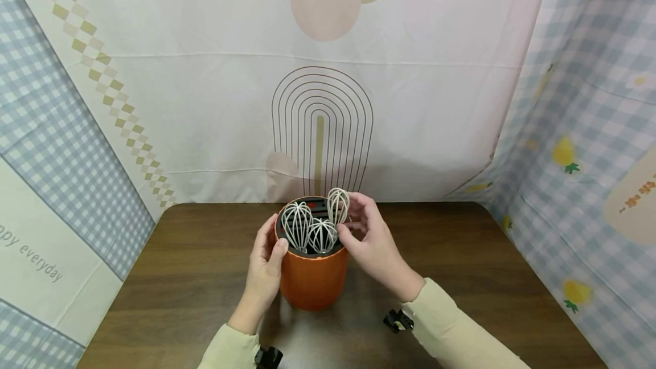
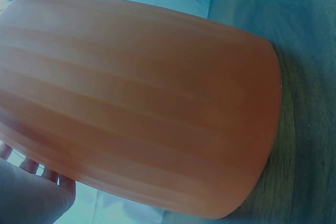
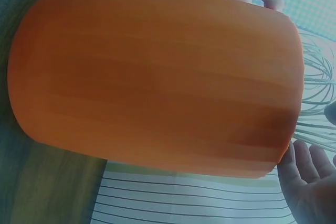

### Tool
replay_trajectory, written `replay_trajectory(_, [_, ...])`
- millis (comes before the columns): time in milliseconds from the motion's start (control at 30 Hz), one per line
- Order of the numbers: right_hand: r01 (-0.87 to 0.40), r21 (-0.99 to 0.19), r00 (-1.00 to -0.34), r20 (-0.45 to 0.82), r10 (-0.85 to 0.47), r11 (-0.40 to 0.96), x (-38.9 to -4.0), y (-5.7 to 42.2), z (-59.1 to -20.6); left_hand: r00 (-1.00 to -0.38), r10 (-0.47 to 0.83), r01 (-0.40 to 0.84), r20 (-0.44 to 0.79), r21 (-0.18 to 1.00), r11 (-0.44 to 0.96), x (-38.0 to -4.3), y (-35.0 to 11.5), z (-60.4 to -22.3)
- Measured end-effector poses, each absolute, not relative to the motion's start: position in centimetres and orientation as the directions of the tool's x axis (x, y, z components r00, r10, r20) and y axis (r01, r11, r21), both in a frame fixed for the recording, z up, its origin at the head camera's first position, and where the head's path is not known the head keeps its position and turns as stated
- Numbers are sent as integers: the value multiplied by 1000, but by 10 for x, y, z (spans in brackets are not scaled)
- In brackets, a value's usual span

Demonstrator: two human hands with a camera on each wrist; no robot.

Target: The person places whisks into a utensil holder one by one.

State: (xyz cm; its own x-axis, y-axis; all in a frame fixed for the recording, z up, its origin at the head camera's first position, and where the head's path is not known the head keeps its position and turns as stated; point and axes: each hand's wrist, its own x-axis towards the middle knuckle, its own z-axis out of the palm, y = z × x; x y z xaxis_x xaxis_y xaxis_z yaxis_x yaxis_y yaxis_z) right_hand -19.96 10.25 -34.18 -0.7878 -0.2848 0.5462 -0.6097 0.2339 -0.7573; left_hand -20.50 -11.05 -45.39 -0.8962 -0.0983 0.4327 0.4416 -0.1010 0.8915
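Observation:
An orange utensil holder with a dark slotted insert stands upright on the table. Three wire whisks rise from it, heads up: a taller one at left, a shorter one in front and a beige one at right. My left hand grips the holder's left side, thumb at the rim. On the other side my right hand is beside the beige whisk, thumb and fingers apart. In the right wrist view, its fingertips are right at the rim. The whisk handles are hidden inside the holder.
The brown wooden table extends around the holder. Behind it hangs a pale printed cloth, with blue checked cloth at the sides. A black wrist device is at the right sleeve, another at the left.

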Motion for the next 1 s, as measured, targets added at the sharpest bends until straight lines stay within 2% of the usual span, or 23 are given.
replay_trajectory(167, [-623,-739,-779,557,-288,255,-201,104,-343,-896,-97,441,433,893,-90,-204,-110,-453])
replay_trajectory(400, [-647,-700,-761,572,-305,302,-221,113,-369,-898,-95,439,430,893,-101,-204,-110,-453])
replay_trajectory(667, [-640,-628,-768,537,-349,443,-224,119,-381,-901,-91,433,425,896,-104,-205,-110,-455])
replay_trajectory(767, [-647,-616,-762,537,-362,448,-222,119,-380,-902,-87,431,423,896,-107,-204,-109,-455])
replay_trajectory(1000, [-733,-554,-679,621,-391,394,-221,121,-378,-900,-92,433,425,896,-97,-203,-110,-453])
